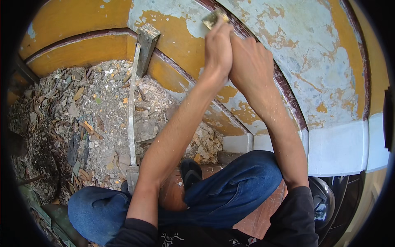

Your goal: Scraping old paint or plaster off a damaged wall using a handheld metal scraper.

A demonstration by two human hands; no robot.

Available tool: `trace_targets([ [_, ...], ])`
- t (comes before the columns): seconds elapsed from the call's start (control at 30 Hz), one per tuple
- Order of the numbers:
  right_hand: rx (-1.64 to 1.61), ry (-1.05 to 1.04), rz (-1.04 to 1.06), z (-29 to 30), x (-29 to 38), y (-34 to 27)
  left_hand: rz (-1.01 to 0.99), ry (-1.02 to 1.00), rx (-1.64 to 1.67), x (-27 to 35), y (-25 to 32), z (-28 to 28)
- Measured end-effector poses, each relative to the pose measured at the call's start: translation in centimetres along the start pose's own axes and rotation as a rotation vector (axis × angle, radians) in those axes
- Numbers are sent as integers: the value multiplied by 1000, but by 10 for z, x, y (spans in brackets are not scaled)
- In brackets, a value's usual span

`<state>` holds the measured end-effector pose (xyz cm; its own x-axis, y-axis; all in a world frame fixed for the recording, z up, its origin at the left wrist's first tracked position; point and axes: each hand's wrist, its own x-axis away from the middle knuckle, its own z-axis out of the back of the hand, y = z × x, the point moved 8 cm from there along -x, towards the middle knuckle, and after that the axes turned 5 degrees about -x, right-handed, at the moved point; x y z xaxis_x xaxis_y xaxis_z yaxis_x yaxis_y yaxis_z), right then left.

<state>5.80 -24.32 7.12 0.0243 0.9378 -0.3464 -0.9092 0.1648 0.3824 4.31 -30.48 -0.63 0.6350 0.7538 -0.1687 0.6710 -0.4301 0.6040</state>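
Both arms reach up to a wall (pixel 308 68) whose yellow paint is flaking off a pale layer. My left hand (pixel 218 49) holds a flat scraper (pixel 211 21), blurred and flecked with paint, whose blade lies against the wall beside a dark red raised molding (pixel 282 81). My right hand (pixel 251 61) presses up against the left one; its fingers are partly hidden, so whether they also grip the tool cannot be told. Small paint flakes stick to both forearms.
At left, dry leaves, rubble and paint chips cover the ground (pixel 108 92). A metal post (pixel 148 46) stands there, with a long pale bar (pixel 132 108) beside it. A dark, shiny vehicle part (pixel 322 200) is at lower right. My sandaled foot (pixel 190 173) rests on reddish tiles (pixel 256 219).
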Motion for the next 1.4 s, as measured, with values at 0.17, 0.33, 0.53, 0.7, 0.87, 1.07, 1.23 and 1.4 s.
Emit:
trace_targets([
  [0.17,-7,-33,-47,-8,-8,9,-105,47,-104,-11,6,7],
  [0.33,-6,-34,-27,-6,-5,2,-97,87,-246,4,4,3],
  [0.53,-21,-39,-5,-8,-13,-2,-61,86,3,-12,-4,11],
  [0.7,-60,-67,-5,-7,-23,0,8,15,7,-9,13,5],
  [0.87,-67,-44,-27,-6,-17,-1,-85,127,-200,-4,10,13],
  [1.07,-74,-100,-53,-6,-10,-4,11,115,-85,3,6,12],
  [1.23,-58,-39,-21,-4,-14,1,30,24,-4,-5,14,4],
  [1.4,-36,-92,-87,-9,-5,4,-129,110,-271,-3,8,10],
])
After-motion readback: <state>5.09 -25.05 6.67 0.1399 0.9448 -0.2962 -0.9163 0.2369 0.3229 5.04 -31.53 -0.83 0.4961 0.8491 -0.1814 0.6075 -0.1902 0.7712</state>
